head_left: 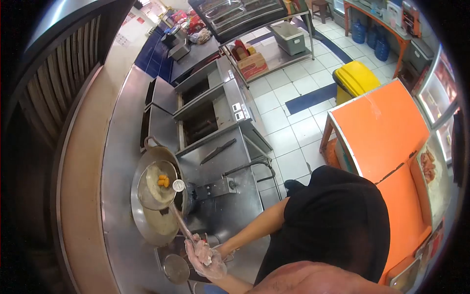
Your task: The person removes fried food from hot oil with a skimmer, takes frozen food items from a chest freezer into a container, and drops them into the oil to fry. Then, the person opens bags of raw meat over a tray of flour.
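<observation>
My left hand (203, 258), in a clear plastic glove with pale residue on it, is closed around the handle of a round mesh strainer (147, 188). The strainer is over a wide wok (138, 225), and several orange-yellow food pieces (163, 181) rest in it. Pale liquid (161, 223) shows inside the wok. A small round dial (178, 185) is beside the strainer's rim. My right hand (226, 253) comes in behind the left one; its fingers are hidden. Below the wok, close to my left hand, is a second round strainer (176, 268).
Beyond the wok are fryer basins (198, 120) and a dark knife-like tool (218, 151) on the steel counter (245, 196). An orange table (377, 132) and a yellow bin (360, 78) stand to the right. A metal hood (58, 73) overhangs the left.
</observation>
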`<action>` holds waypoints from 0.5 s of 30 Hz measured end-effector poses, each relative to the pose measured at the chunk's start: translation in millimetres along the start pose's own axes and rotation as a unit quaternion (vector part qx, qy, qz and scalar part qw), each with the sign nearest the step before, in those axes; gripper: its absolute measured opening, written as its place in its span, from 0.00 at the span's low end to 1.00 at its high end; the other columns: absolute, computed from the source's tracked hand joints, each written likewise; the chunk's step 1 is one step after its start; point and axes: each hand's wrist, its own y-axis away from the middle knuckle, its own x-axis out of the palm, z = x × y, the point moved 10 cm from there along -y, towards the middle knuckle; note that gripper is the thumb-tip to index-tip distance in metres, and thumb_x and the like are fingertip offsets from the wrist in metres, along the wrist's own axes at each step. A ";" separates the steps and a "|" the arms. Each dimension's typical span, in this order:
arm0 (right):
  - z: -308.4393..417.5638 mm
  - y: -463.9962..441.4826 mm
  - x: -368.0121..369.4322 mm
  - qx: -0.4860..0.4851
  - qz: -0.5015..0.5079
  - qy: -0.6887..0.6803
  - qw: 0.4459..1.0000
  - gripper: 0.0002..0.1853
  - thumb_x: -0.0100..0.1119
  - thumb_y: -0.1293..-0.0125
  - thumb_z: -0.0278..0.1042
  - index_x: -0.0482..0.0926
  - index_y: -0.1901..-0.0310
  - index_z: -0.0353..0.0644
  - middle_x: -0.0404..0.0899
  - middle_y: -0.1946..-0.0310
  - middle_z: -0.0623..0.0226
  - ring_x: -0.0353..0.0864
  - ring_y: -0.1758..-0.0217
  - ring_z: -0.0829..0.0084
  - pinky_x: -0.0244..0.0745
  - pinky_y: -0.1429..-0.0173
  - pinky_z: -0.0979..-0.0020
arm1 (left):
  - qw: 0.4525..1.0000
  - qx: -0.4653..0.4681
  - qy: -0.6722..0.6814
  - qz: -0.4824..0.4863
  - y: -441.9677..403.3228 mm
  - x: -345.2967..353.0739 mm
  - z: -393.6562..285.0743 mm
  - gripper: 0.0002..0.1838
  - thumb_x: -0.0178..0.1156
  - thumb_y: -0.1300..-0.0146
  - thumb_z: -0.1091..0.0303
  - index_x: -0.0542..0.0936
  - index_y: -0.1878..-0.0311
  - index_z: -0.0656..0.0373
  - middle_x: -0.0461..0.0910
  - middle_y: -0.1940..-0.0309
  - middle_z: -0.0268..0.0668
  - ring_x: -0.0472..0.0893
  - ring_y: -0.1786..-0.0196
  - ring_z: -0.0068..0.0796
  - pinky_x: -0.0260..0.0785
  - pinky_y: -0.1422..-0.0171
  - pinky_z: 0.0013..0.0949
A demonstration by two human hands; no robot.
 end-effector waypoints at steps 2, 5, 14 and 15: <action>1.0 -1.8 2.7 0.001 0.003 0.006 1.000 0.12 0.60 0.28 0.37 0.84 0.52 0.38 0.85 0.61 0.63 0.82 0.60 0.67 0.79 0.55 0.62 | 0.996 -0.080 0.015 -0.043 -1.0 -9.9 17.2 0.63 0.55 0.39 0.18 0.66 0.26 0.77 0.83 0.54 0.47 0.82 0.42 0.47 0.72 0.33 0.46; 4.5 -5.6 5.5 -0.001 0.005 0.015 1.000 0.12 0.60 0.28 0.37 0.84 0.52 0.37 0.85 0.61 0.62 0.82 0.60 0.67 0.79 0.55 0.62 | 0.999 0.012 -0.045 -0.027 -0.3 -4.1 -7.7 0.65 0.57 0.41 0.18 0.66 0.26 0.78 0.82 0.55 0.47 0.82 0.43 0.45 0.72 0.33 0.47; 12.3 -13.3 11.9 -0.015 0.023 0.029 0.999 0.13 0.60 0.28 0.38 0.84 0.52 0.37 0.85 0.62 0.62 0.83 0.60 0.66 0.79 0.54 0.62 | 0.942 0.326 -0.083 -0.002 33.9 35.8 -94.3 0.62 0.47 0.34 0.19 0.65 0.27 0.81 0.76 0.64 0.42 0.80 0.53 0.39 0.71 0.29 0.55; 13.1 -15.3 7.6 -0.017 0.019 0.031 0.999 0.13 0.60 0.28 0.38 0.84 0.52 0.37 0.85 0.62 0.62 0.83 0.60 0.66 0.79 0.54 0.62 | 0.935 0.346 -0.084 0.002 37.0 39.1 -103.9 0.63 0.45 0.34 0.18 0.65 0.27 0.82 0.76 0.63 0.43 0.80 0.54 0.39 0.71 0.29 0.56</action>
